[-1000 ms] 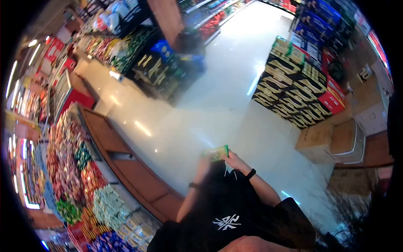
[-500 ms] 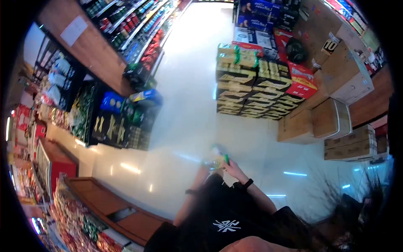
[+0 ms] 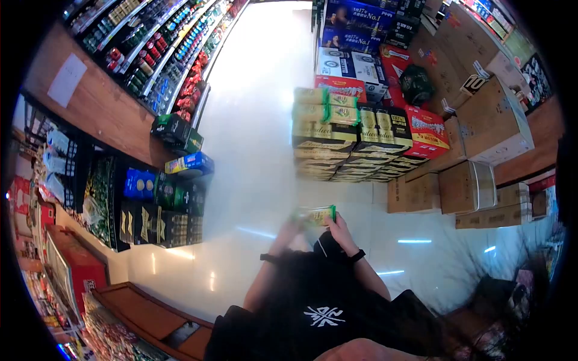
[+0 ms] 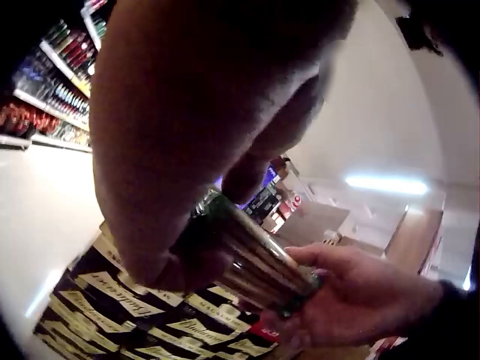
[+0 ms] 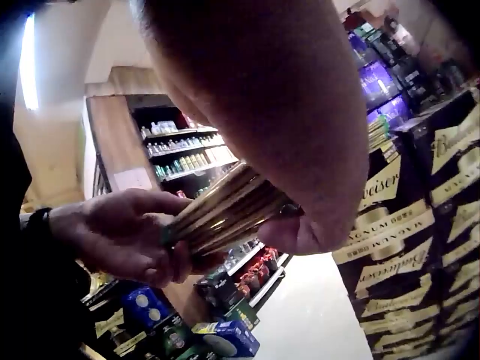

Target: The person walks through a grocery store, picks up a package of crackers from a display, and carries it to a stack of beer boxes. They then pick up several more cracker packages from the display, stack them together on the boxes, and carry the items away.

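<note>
A packet of crackers [image 3: 318, 215] with green ends and a pale, see-through wrapper is held in front of the body. In the left wrist view the packet [image 4: 259, 251] shows its stacked, layered crackers from the side. My left hand [image 3: 290, 230], blurred in the head view, grips one end. My right hand [image 3: 342, 232] holds the other green end, with the thumb along its upper side. The right wrist view has the packet [image 5: 229, 210] stretched between the fingers of both hands.
Stacked beer cartons [image 3: 352, 141] stand ahead, with similar green-ended packets [image 3: 343, 107] on top. Brown cardboard boxes [image 3: 466, 188] are at the right. Drink shelves [image 3: 150, 54] and more cartons [image 3: 162, 222] line the left. A brown counter edge [image 3: 144, 316] is at lower left.
The view has turned left-to-right, so the sweets counter has slid to the lower left and the beer cartons have come ahead. The packet tilted, then levelled, still in both hands.
</note>
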`<action>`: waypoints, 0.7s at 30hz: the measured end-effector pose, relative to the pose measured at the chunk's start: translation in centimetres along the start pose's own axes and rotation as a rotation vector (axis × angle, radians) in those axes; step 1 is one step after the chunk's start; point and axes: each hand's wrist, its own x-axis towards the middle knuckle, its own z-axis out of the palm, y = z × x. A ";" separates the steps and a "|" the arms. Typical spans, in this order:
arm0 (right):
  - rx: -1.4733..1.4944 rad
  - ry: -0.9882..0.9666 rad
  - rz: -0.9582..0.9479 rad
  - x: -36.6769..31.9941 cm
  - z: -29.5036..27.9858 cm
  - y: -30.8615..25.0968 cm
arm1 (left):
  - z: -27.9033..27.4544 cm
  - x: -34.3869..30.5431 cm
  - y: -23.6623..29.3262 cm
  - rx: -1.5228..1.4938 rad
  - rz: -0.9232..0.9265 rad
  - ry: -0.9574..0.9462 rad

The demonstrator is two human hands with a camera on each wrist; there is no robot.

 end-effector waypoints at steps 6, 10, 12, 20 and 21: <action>0.163 0.026 -0.079 3.4 -1.5 -5.4 | -0.5 4.8 3.7 -0.141 -0.064 -0.007; 0.021 0.145 -0.157 9.3 -5.0 -3.0 | 0.3 8.6 8.1 -0.156 -0.048 0.010; -0.052 0.164 -0.197 11.9 -6.8 -3.4 | 1.1 10.5 11.1 -0.246 -0.020 0.042; -0.081 0.182 -0.235 23.0 -13.4 -9.3 | 2.7 21.4 20.0 -0.414 -0.051 0.046; -0.041 0.188 -0.271 24.4 -13.9 -10.2 | 3.0 23.1 20.7 -0.356 -0.016 0.077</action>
